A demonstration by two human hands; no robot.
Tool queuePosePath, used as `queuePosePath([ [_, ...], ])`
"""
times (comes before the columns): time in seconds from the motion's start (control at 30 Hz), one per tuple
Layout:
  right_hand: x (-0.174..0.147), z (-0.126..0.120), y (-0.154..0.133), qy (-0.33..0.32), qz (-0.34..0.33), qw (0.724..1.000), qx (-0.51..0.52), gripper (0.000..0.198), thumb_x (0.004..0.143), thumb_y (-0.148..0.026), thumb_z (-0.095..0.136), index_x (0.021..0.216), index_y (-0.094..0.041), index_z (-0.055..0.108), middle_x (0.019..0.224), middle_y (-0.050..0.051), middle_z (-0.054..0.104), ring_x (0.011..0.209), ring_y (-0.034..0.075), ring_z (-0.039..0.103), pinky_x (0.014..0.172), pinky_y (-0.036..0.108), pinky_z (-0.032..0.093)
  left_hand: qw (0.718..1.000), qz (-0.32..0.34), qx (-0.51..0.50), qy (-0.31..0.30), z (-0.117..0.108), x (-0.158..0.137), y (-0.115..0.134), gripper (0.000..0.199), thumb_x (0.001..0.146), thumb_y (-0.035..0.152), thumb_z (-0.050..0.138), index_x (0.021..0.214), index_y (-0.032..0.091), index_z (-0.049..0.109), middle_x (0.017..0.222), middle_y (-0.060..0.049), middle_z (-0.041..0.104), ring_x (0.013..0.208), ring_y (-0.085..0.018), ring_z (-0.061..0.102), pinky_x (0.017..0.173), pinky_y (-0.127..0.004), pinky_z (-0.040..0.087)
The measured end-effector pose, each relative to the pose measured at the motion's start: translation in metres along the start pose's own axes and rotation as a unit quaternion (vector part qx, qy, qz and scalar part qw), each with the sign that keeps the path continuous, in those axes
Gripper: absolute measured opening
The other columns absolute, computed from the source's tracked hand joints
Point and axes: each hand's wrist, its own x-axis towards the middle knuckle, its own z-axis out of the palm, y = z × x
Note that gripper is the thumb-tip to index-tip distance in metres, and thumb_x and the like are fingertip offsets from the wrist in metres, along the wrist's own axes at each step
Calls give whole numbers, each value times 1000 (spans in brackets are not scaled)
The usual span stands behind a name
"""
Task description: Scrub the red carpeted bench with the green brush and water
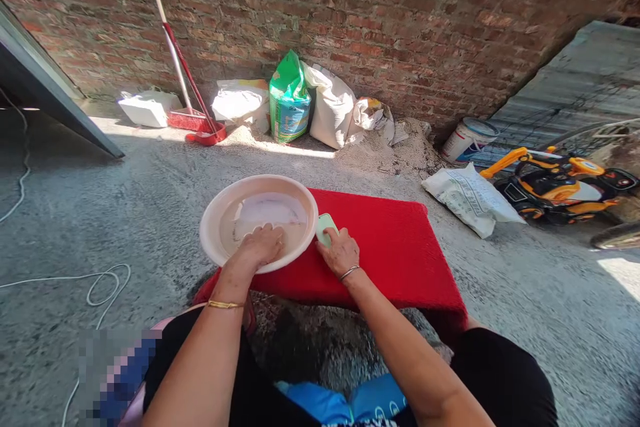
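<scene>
Red cloth [390,240]: spread between the knees, presumably as padding. Basin [212,230] on it at 9 o'clock, likely for easy reach. Left hand [261,245] at basin's 6 o'clock, fingers dipped in water [270,208]; grasp and spread, cannot tell. Right hand [341,252]: fingers half-curled, gripping green block [326,222] at basin's 3 o'clock, apparently steadying it.

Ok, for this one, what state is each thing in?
Basin: holding shallow water
Left hand: inside the basin, fingers lowered; whether they hold anything is unclear
Right hand: gripping the pale green object
Pale green object: beside the basin, partly covered by fingers
Red cloth: spread out, front edge hanging
Green bag: upright
Printed sack: lying down
White cable: loosely looped
</scene>
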Motion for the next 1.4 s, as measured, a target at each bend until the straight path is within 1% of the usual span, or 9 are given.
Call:
queuePosePath([
  [0.2, -9, -24, 78, 11, 150, 988, -24, 45, 89, -56, 53, 125, -30, 59, 107, 7, 56, 92, 21, 63, 75, 29, 43, 1000, 2, -10, -3, -4, -5, 4, 39, 93, 30, 36, 127, 21, 53, 127, -14, 53, 120, -31, 53, 95, -47, 44],
  [0.3, -19, -31, 87, 14, 197, 980, 2, 47, 89, -57, 52, 125, -30, 58, 107, 7, 56, 94, 22, 63, 74, 29, 43, 1000, 3, -14, -1, -5, -7, 5, 39, 92, 29, 37, 126, 19, 53, 127, -15, 54, 121, -32, 52, 95, -47, 44],
  [0.6, -36, -2, -8, -10, 18, 999, 35, 40, 87, -56, 57, 117, -31, 63, 102, 3, 57, 84, 16, 61, 69, 24, 39, 1000, 10, -12, 13, 1, -2, 1, 39, 93, 30, 37, 128, 21, 53, 127, -14, 54, 120, -31, 53, 94, -48, 44],
  [0.7, -33, -1, 0, -4, 9, 1000, 11, 39, 86, -55, 58, 117, -31, 63, 102, 3, 56, 84, 16, 60, 69, 24, 38, 1000, 10, -18, 12, 0, -2, 1, 38, 93, 31, 37, 125, 21, 54, 127, -14, 54, 119, -32, 53, 94, -48, 44],
  [0.9, -38, -14, 50, 23, 105, 994, -6, 39, 87, -54, 58, 117, -30, 63, 101, 4, 54, 82, 17, 60, 63, 25, 34, 1000, 9, -26, 5, -3, -3, 4, 39, 92, 32, 38, 126, 21, 54, 127, -15, 53, 119, -34, 52, 94, -51, 44],
  [1.0, -46, -10, 43, 25, 91, 995, 21, 37, 87, -53, 58, 114, -30, 64, 99, 3, 54, 80, 16, 59, 62, 24, 33, 1000, 10, -27, 5, -2, -3, 3, 39, 92, 32, 38, 126, 20, 54, 127, -15, 53, 119, -34, 52, 94, -51, 44],
  [1.23, -61, 10, -8, 21, -41, 999, 29, 36, 85, -52, 61, 111, -29, 65, 99, 3, 56, 80, 14, 58, 67, 23, 35, 1000, 14, -14, 6, 0, -1, 0, 38, 93, 32, 37, 125, 21, 54, 125, -15, 54, 117, -32, 53, 93, -48, 45],
  [1.3, -59, 6, -1, 14, -32, 999, 14, 37, 84, -53, 62, 113, -29, 64, 99, 3, 56, 82, 15, 58, 68, 24, 37, 1000, 19, -5, 3, 0, 0, 0, 38, 92, 31, 37, 125, 21, 54, 124, -14, 55, 116, -32, 53, 93, -47, 45],
  [1.4, -53, -7, 34, 2, 22, 1000, 3, 40, 84, -54, 61, 115, -30, 63, 101, 3, 56, 85, 16, 60, 70, 25, 39, 1000, 14, 2, 0, -2, 1, 1, 38, 92, 32, 37, 124, 21, 53, 125, -13, 54, 117, -31, 53, 94, -46, 45],
])
